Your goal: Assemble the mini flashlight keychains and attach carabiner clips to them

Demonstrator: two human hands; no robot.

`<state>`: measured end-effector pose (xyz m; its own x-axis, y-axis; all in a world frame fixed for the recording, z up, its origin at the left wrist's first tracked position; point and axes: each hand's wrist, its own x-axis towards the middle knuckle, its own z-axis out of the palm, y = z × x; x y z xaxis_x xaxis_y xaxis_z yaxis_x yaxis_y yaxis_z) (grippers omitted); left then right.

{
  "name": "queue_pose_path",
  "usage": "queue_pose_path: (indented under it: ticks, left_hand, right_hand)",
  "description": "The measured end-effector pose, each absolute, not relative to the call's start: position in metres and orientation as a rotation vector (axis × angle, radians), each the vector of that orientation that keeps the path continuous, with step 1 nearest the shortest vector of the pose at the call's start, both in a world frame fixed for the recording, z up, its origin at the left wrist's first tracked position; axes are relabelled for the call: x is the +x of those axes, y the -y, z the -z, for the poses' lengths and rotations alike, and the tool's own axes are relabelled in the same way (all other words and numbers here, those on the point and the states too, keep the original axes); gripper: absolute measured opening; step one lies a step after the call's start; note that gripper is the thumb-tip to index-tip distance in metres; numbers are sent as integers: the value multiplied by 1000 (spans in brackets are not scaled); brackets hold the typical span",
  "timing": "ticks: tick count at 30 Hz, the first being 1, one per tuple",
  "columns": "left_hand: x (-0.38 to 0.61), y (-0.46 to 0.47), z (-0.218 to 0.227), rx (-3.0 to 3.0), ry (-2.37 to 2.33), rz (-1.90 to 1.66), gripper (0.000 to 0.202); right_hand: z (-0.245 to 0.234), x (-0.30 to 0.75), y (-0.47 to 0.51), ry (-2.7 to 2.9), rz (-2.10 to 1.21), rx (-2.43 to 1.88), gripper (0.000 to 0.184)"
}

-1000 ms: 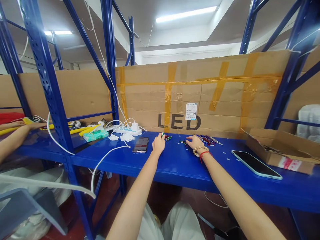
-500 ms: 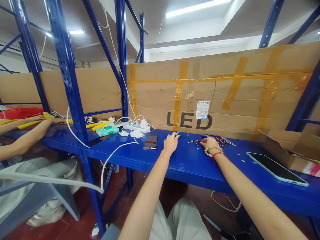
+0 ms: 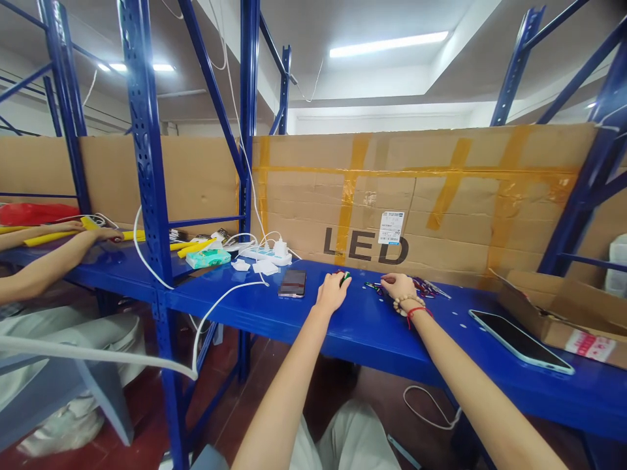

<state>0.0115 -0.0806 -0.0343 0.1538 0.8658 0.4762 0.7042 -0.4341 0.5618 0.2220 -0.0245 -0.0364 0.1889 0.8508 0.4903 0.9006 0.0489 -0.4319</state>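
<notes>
Both my arms reach forward over a blue metal shelf (image 3: pixel 357 326). My left hand (image 3: pixel 332 292) is curled closed on small red and green pieces (image 3: pixel 342 276) at its fingertips. My right hand (image 3: pixel 400 287), with a bead bracelet and a red string at the wrist, rests with bent fingers on a scatter of small coloured pieces (image 3: pixel 422 286) by the cardboard wall; whether it grips any of them does not show.
A dark phone (image 3: pixel 292 283) lies left of my left hand, a larger phone (image 3: pixel 520 340) to the right, by an open cardboard box (image 3: pixel 563 312). A power strip (image 3: pixel 267 253), white cables and a tissue pack (image 3: pixel 208 258) sit further left. Another person's arms (image 3: pixel 49 261) rest on the neighbouring shelf.
The view has shifted a little. Both hands stay at the same small pieces, my left hand still closed over the red and green ones.
</notes>
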Motion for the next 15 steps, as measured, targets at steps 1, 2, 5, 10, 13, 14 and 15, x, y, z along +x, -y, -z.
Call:
queue_pose_path:
  ticks: [1, 2, 5, 10, 13, 14, 15]
  left_hand:
    - [11, 80, 35, 2216, -1544, -1148, 29]
    - [11, 80, 35, 2211, -1550, -1148, 27]
    - [11, 79, 37, 2207, -1556, -1147, 22]
    - [10, 77, 37, 2226, -1523, -1141, 16]
    - [9, 76, 36, 2225, -1513, -1143, 15]
    - [9, 77, 36, 2225, -1512, -1146, 16]
    - [9, 77, 35, 2226, -1513, -1148, 17]
  right_hand:
    - [37, 218, 24, 1692, 65, -1721, 15]
    - [37, 213, 24, 1736, 34, -1653, 14]
    - [38, 196, 25, 1839, -44, -1459, 10]
    - [35, 178, 27, 1850, -100, -1242, 18]
    - [32, 173, 29, 1829, -143, -1155, 25]
    - [32, 172, 29, 1823, -162, -1131, 26]
    - [31, 170, 30, 1817, -179, -1109, 28]
